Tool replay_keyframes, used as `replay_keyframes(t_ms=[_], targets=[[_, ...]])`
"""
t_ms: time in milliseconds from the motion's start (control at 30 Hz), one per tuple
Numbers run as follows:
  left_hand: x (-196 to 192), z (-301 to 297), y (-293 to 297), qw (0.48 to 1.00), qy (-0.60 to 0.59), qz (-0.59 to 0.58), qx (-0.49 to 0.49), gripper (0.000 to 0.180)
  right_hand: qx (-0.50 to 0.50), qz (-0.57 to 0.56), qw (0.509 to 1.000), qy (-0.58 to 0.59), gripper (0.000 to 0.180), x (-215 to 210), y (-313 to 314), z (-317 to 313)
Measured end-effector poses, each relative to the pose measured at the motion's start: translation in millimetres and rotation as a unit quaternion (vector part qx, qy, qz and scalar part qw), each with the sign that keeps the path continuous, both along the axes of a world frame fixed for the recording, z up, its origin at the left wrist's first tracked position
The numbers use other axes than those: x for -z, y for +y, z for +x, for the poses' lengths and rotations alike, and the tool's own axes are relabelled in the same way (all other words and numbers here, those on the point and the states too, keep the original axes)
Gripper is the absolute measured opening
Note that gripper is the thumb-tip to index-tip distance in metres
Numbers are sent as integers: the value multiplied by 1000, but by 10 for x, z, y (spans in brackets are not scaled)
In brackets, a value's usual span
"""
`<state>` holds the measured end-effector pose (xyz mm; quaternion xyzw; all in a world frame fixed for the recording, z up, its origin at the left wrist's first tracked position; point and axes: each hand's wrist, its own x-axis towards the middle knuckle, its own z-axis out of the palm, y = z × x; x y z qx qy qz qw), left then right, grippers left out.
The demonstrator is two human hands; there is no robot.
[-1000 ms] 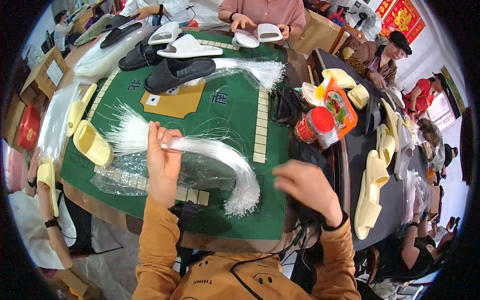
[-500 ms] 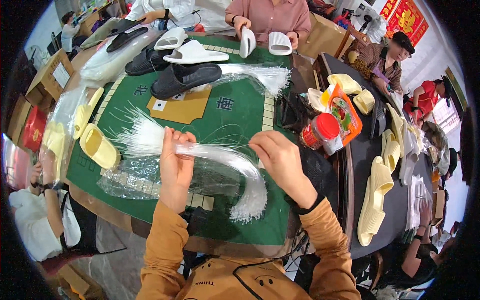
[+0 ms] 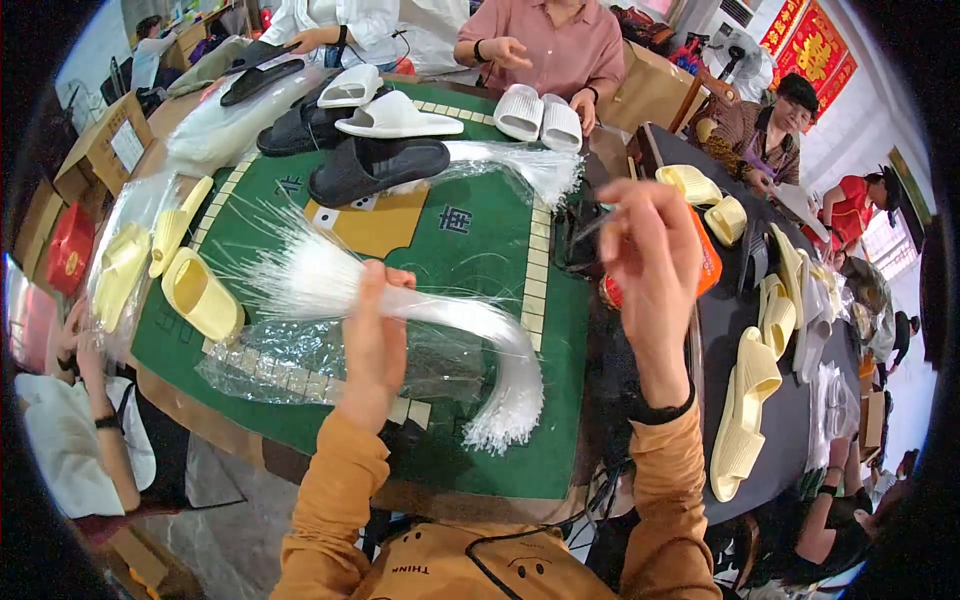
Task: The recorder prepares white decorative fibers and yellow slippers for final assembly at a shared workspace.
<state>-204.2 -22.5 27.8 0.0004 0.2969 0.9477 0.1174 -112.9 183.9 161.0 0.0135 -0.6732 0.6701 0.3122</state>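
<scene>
My left hand (image 3: 376, 340) is closed around the middle of a long bundle of thin white plastic strands (image 3: 480, 322). The strands fan out loosely on its left, while the right end curves down onto the green mat (image 3: 470, 250). My right hand (image 3: 655, 275) is raised apart from the bundle, in front of the orange package (image 3: 709, 262). Its fingers are bent and smeared by motion, so whether they hold a strand is hidden. Clear plastic wrap (image 3: 290, 365) lies under the bundle. A second white strand bundle (image 3: 545, 170) rests farther back.
Black slippers (image 3: 375, 170) and white slippers (image 3: 400, 117) lie at the back. Yellow slippers are on the left (image 3: 203, 295) and along the dark table (image 3: 745, 410) at right. A co-worker in pink (image 3: 545, 50) sits opposite, beside a white slipper pair (image 3: 520, 112). Other people sit around.
My right hand has moved up and right, away from the bundle, and now covers the red-lidded jar. The co-worker opposite has set down a white slipper and lifted a hand.
</scene>
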Motion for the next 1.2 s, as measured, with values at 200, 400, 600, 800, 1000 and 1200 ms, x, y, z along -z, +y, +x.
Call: replay_keyframes(t_ms=[200, 400, 600, 800, 1000, 1200], targets=[[-107, 243, 112, 986, 136, -71, 68, 45, -196, 194, 960, -53, 8, -14, -658, -567], [-20, 238, 121, 984, 51, -149, 85, 55, -256, 374, 891, -41, 16, 54, -725, -628], [-129, 59, -104, 980, 35, 179, 84, 16, -96, 178, 971, -125, 30, 393, 225, -206], [-43, 17, -106, 915, -30, 371, 159, 16, -376, 82, 907, -172, 38, 990, 37, -138], [1, -341, -338, 927, -6, 372, 50, 19, -444, 3, 851, -280, 17, 1152, 66, 249], [304, -536, -475, 908, -21, 411, 72, 23, -339, 3, 883, -325, 22, 1125, 249, 500]])
